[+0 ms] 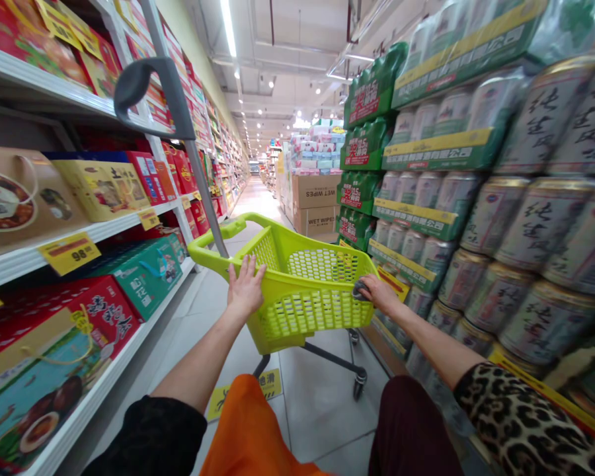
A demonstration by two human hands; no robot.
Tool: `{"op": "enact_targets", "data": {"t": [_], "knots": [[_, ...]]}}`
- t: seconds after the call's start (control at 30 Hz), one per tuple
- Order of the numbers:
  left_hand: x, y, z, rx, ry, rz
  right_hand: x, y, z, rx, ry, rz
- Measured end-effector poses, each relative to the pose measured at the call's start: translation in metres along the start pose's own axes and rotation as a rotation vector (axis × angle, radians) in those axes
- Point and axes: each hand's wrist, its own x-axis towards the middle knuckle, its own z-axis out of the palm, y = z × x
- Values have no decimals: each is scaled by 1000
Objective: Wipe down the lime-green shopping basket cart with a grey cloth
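A lime-green shopping cart (297, 304) with a perforated plastic basket stands sideways in front of my knees. My left hand (245, 285) lies on the basket's near rim at its left end, fingers stretched and slightly apart. At the basket's right end, my right hand (377, 292) presses a bunched dark grey cloth (361, 289) against the rim, its fingers closed around it. The inside of the basket shows only in part. A grey post with a looped grey handle (153, 99) rises from the cart's left end.
Shelves with boxed goods (129, 277) and yellow price tags line the left. Stacked beer cans (530, 251) and green-wrapped packs (361, 152) stand close on the right. Wet-wipe cartons (317, 198) are farther ahead. A yellow floor sign (272, 383) lies beneath the cart on grey tiles.
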Motion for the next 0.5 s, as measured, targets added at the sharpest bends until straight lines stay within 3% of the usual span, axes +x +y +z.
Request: {"op": "enact_targets", "data": {"t": [0.13, 0.37, 0.43, 0.5], "knots": [[1, 3, 1, 3, -9, -26, 13, -24, 0, 9, -18, -54], [-3, 5, -1, -4, -32, -39, 75, -153, 9, 45, -47, -212], [-5, 2, -2, -2, -39, -17, 84, -177, 10, 60, -42, -233], [-7, -6, -2, 5, -47, 40, 85, -182, 10, 70, -42, -236]]}}
